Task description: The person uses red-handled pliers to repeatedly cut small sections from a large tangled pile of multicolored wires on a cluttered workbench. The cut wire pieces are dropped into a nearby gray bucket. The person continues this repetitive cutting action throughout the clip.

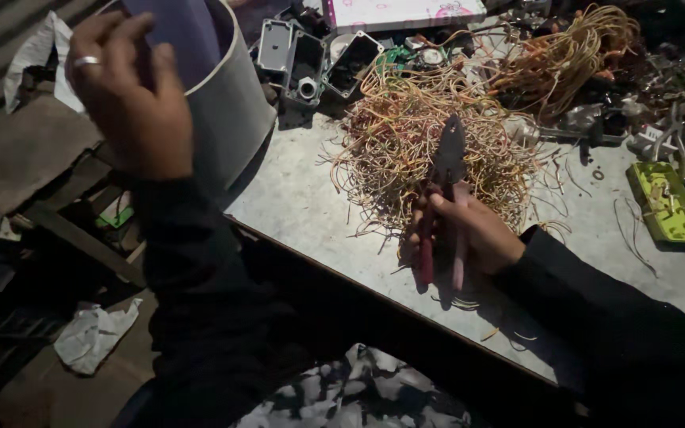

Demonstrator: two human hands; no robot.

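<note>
My right hand [469, 234] is closed around the red handles of a pair of pliers [445, 186], whose dark jaws point up over a tangled heap of thin orange and yellow wires [406, 135] on the grey table [295, 190]. My left hand [128, 95], with a ring on one finger, is raised at the upper left and grips the rim of a large grey bucket [227, 103] that stands beside the table's left edge.
A second bundle of wires [564, 55] lies at the back right. Grey plastic housings [303, 55] sit behind the heap. A green circuit board [667, 202] lies at the right. Wooden planks [25, 150] and crumpled white paper [93, 337] are down on the left.
</note>
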